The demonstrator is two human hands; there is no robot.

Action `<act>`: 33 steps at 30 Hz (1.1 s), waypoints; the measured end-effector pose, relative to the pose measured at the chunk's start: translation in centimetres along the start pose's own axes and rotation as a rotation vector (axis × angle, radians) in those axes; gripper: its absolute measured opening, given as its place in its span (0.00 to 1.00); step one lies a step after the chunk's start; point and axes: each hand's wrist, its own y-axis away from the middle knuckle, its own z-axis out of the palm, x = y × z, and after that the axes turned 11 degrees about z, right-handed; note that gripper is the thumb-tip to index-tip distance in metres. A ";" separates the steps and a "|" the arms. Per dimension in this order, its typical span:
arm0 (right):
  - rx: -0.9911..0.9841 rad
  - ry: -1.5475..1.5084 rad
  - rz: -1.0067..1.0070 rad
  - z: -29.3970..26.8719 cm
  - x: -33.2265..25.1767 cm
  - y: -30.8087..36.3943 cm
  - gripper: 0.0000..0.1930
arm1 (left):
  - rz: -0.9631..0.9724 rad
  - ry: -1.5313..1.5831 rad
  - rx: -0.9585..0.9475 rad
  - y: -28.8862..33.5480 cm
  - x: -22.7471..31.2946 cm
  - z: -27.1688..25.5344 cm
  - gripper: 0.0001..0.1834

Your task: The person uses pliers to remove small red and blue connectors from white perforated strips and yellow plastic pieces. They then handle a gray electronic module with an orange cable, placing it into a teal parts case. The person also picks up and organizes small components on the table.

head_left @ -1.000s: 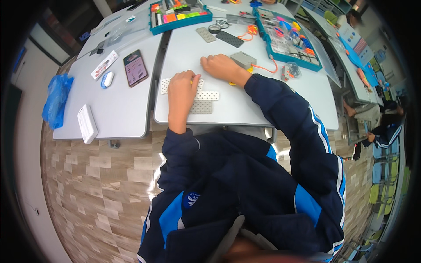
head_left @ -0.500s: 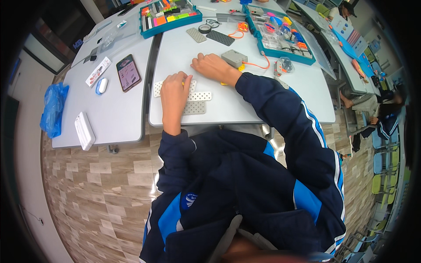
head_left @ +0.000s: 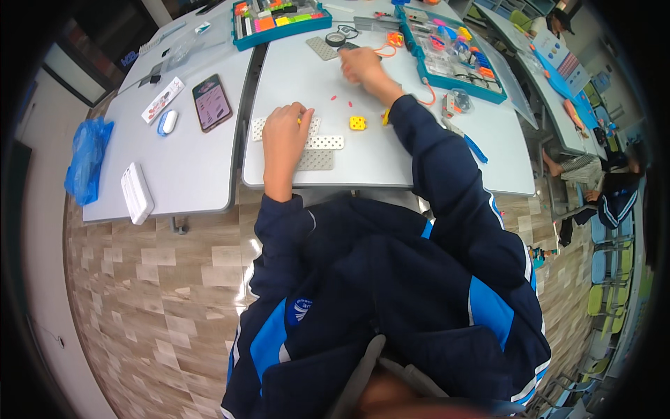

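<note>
My left hand (head_left: 285, 133) is pinched on a small yellow piece (head_left: 300, 121) above a pale perforated plate (head_left: 259, 128). Just below that hand lie a white perforated strip (head_left: 325, 142) and a grey perforated plate (head_left: 316, 160). Farther out, my right hand (head_left: 363, 68) is smeared by motion over a dark perforated plate (head_left: 345, 47), covering much of it; its fingers are hard to read. Between the hands lie a yellow block (head_left: 357, 123) and two small red pegs (head_left: 333, 98). Another yellow piece (head_left: 386, 117) sits by my right wrist.
Teal cases of building parts stand at the far left (head_left: 280, 33) and far right (head_left: 463, 82). A black tape roll (head_left: 336, 39) and a grey perforated plate (head_left: 322, 49) are near my right hand. A phone (head_left: 212, 103) lies on the left table; a person (head_left: 553, 22) sits far right.
My right hand has moved away and slightly right, uncovering the yellow block and red pegs. The grey box by it no longer shows. My left hand stays by the plates.
</note>
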 end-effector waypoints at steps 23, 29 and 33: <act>-0.249 0.421 0.021 -2.0 -2.7 2.1 0.23 | 0.031 0.004 0.040 0.1 -0.2 0.2 0.12; 0.269 1.322 -0.638 2.9 1.4 5.2 0.28 | 0.026 -0.025 0.039 0.0 -0.2 0.3 0.12; 0.215 1.354 -0.804 3.4 3.5 4.4 0.21 | -0.003 -0.012 0.018 0.0 -0.2 0.0 0.12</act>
